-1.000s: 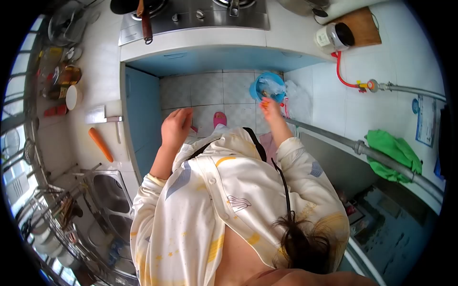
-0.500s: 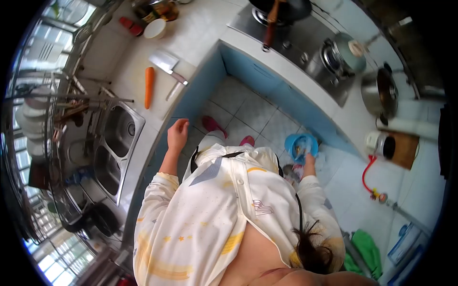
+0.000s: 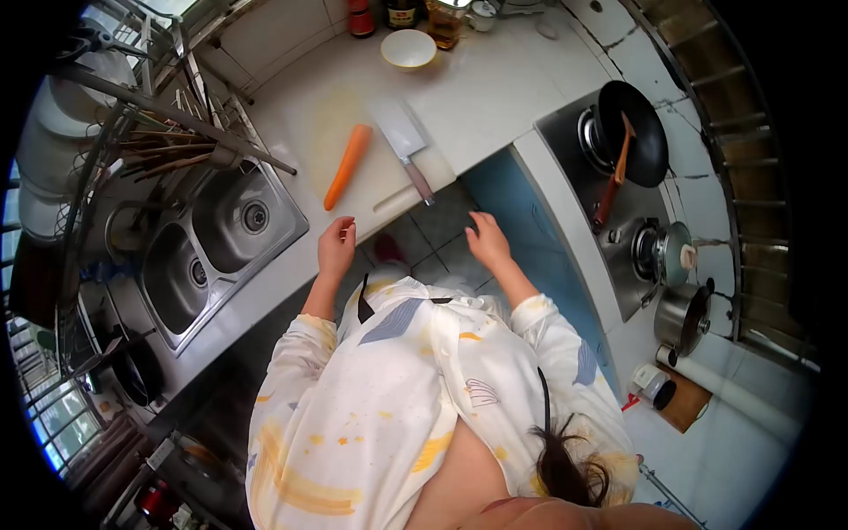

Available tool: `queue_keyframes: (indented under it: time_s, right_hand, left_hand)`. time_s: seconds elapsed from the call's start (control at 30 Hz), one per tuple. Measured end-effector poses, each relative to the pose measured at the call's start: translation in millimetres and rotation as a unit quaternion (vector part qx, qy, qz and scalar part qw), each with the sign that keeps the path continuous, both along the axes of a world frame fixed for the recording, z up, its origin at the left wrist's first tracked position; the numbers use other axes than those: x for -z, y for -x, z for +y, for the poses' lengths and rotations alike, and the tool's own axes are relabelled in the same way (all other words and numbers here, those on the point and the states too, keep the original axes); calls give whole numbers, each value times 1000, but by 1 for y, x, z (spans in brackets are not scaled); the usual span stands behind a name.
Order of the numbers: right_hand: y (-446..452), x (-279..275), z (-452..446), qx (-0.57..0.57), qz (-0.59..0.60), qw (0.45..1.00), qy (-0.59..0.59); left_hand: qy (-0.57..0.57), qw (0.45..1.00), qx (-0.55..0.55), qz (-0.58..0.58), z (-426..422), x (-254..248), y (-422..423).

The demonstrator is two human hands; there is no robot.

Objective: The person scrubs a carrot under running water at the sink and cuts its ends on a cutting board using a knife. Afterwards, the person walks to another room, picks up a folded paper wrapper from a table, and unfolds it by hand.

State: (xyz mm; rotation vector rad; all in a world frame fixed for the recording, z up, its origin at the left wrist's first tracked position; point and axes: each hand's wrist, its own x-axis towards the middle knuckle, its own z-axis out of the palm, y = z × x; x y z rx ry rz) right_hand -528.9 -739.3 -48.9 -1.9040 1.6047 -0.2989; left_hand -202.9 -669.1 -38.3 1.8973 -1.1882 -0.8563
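A peeled-looking carrot (image 3: 348, 167) lies on a pale cutting board (image 3: 437, 162), and a cleaver (image 3: 400, 134) rests to its right with the handle toward me. My left hand (image 3: 336, 247) hovers by the counter edge just below the carrot's thin end, fingers loosely bent and nothing visible in them. To the right, my right hand (image 3: 488, 241) hangs in the air past the cleaver handle. Its fingers are a little apart and it holds nothing. Neither hand touches the carrot or the cleaver.
A double sink (image 3: 231, 238) is at left, under a dish rack and a bunch of chopsticks (image 3: 172, 150). A white bowl (image 3: 408, 49) and bottles stand at the back. On the right are a wok (image 3: 645, 132) on the stove, a pot (image 3: 680, 318) and a jar (image 3: 652, 386).
My right hand has come up from the blue bin on the floor to near the counter. The view has swung toward the counter and stove, and the bin is out of sight.
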Motion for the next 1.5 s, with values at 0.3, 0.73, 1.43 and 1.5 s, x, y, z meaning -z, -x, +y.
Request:
queue_keyframes:
  time_s: [0.3, 0.73, 1.43, 1.5]
  right_hand:
    - [-156, -15, -94, -169, 122, 976, 67]
    - [-84, -36, -203, -110, -29, 988, -103]
    - [-86, -37, -208, -277, -6, 943, -184]
    - [-92, -40, -206, -291, 11, 940, -178]
  left_hand:
    - [-5, 996, -92, -5, -19, 0, -31]
    - [20, 957, -154, -246, -106, -2, 13]
    - [-67, 942, 62, -324, -121, 8, 12]
    - [-52, 942, 80, -323, -116, 10, 13]
